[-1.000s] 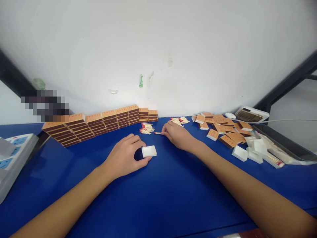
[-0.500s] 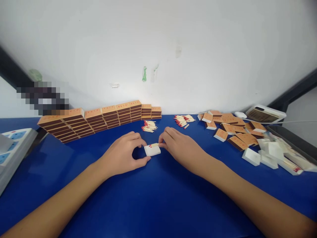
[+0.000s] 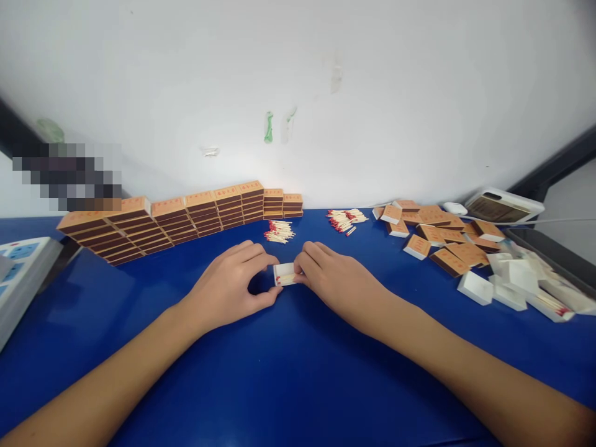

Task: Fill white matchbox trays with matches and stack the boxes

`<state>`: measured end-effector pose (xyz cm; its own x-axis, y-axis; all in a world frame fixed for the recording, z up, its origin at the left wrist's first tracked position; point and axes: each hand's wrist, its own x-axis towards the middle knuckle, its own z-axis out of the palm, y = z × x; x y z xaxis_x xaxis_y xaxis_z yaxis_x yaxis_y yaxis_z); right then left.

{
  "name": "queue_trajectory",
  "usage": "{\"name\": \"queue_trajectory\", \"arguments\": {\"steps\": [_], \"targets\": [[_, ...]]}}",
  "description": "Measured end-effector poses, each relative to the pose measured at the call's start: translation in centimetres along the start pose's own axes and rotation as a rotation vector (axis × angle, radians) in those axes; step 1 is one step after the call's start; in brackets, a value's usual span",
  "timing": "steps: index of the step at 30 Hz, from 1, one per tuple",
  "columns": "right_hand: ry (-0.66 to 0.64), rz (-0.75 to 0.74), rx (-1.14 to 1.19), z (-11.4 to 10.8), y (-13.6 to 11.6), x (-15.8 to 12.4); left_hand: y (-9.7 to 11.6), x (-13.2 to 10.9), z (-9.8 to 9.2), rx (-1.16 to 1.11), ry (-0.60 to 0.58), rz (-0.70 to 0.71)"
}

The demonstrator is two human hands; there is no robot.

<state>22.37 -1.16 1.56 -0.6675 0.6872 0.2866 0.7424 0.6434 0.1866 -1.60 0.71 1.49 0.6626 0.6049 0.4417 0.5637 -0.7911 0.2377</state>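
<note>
A small white matchbox tray (image 3: 282, 269) sits on the blue table between my hands. My left hand (image 3: 234, 280) grips it by its left end, thumb at the near corner and fingers at the far one. Several red-tipped matches (image 3: 285, 280) lie along the near side inside the tray, heads to the left. My right hand (image 3: 334, 277) is closed over the tray's right end, fingertips pinching the matches' plain ends. Just beyond the hands lie a loose pile of matches (image 3: 279, 232) and, further right, a second pile (image 3: 345, 220).
A long wall of stacked matchboxes (image 3: 200, 214) runs along the back left. Matchbox sleeves (image 3: 435, 217) lie heaped at the right, near white trays (image 3: 475, 288) and a phone (image 3: 505, 206). A power strip (image 3: 28, 273) stands at the left edge.
My right hand has lowered the matches from above the far rim into the tray, on its near side. The tray's inside now shows. My left hand keeps its hold.
</note>
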Motion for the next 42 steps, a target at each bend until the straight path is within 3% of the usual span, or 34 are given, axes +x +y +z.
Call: {"name": "queue_trajectory", "arguments": {"steps": [7, 12, 17, 21, 24, 35, 42], "targets": [[-0.041, -0.003, 0.045, -0.2, 0.1, -0.1, 0.0, -0.1, 0.1, 0.009, 0.001, 0.016], [-0.021, 0.023, 0.200, -0.7, 1.0, 0.1, 0.0, -0.1, 0.2, 0.012, -0.007, -0.001], [0.058, 0.254, 0.211, -0.8, 7.5, -0.3, 0.0, -0.1, 0.3, 0.017, 0.013, -0.022], [-0.093, 0.404, 0.239, -0.7, 13.4, -1.5, 0.3, -0.2, 0.3, 0.009, 0.008, -0.011], [-0.172, 0.439, 0.340, -0.4, 15.2, -2.1, 0.5, -0.2, 0.3, 0.003, 0.009, 0.003], [-0.222, 0.467, 0.410, 1.3, 15.5, -2.1, 0.5, -0.3, 0.3, 0.003, 0.003, -0.001], [-0.108, 0.425, 0.415, 2.1, 15.8, -2.1, 0.5, -0.3, 0.4, 0.008, -0.010, -0.005]]}}
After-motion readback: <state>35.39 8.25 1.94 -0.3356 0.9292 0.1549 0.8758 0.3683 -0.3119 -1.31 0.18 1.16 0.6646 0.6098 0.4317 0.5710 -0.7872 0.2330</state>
